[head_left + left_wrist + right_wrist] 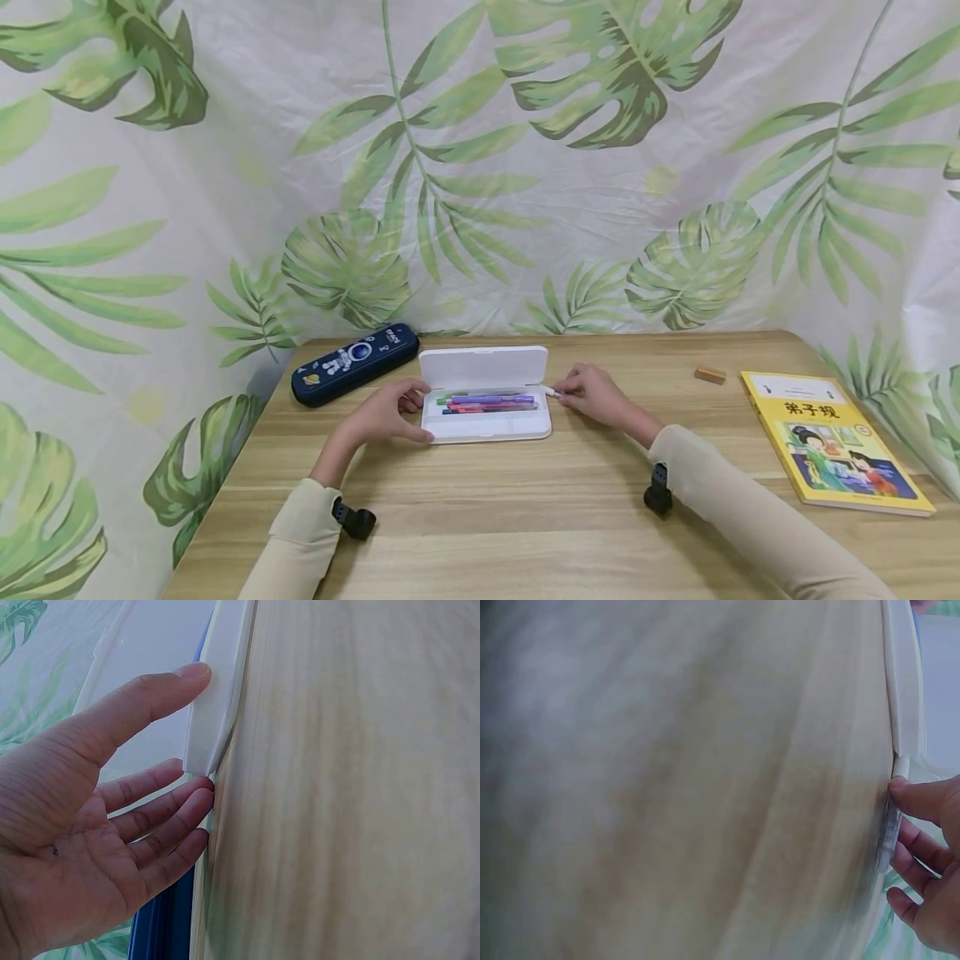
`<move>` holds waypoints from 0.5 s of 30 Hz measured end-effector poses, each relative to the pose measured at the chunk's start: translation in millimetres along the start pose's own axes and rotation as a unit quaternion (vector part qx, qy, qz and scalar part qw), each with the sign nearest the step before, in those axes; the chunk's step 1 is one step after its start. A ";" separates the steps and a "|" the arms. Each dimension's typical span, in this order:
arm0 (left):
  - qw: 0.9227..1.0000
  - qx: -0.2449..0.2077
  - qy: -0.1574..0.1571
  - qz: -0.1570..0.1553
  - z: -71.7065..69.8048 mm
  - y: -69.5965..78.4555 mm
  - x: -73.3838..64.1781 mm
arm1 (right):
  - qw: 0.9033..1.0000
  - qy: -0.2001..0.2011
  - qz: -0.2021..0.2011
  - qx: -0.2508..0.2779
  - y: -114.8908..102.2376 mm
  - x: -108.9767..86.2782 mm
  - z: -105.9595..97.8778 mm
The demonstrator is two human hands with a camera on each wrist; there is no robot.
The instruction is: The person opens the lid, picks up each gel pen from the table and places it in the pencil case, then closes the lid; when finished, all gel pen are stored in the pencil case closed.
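A white pencil case (489,427) lies open on the table, its lid (483,367) raised at the back. Several pens (491,401) in purple, red and green lie in its tray. My left hand (386,412) grips the case's left end; in the left wrist view the thumb (196,670) rests on the front wall and the fingers bend against the end. Just beyond the case's right end, my right hand (597,395) pinches a slim pen-like item (892,825), white at one end and clear greyish along its length. Its exact kind is partly hidden by the fingers.
A dark blue astronaut pencil case (356,364) sits at the back left. To the right are a small brown block (709,375) and a yellow picture book (836,442). A leaf-patterned curtain (480,167) hangs behind the wooden table (510,525).
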State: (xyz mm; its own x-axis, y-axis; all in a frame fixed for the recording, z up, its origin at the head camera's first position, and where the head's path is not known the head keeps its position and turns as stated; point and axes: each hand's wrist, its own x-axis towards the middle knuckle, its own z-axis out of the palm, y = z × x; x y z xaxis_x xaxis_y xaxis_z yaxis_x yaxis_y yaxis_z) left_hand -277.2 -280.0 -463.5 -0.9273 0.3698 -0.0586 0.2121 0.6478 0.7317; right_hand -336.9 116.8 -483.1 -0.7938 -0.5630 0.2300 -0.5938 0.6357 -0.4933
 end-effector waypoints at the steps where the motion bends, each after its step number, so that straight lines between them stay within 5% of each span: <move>1: 1.000 0.000 0.000 0.000 -0.1 0.2 -0.1 | 1.000 0.003 0.001 -0.007 0.3 -0.9 0.1; 15: 1.000 -0.003 0.002 0.000 -1.4 2.2 -1.3 | 0.998 0.013 -0.010 -0.052 -0.1 -6.7 -4.2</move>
State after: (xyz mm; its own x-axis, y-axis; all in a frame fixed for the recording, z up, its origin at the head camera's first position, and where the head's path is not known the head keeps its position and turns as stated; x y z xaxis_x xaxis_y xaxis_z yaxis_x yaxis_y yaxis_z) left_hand -275.9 -279.9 -460.9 -0.9281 0.3682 -0.0559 0.2112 0.6441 0.7352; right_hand -332.1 122.8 -481.1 -0.7840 -0.5633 0.2608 -0.6189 0.6770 -0.3983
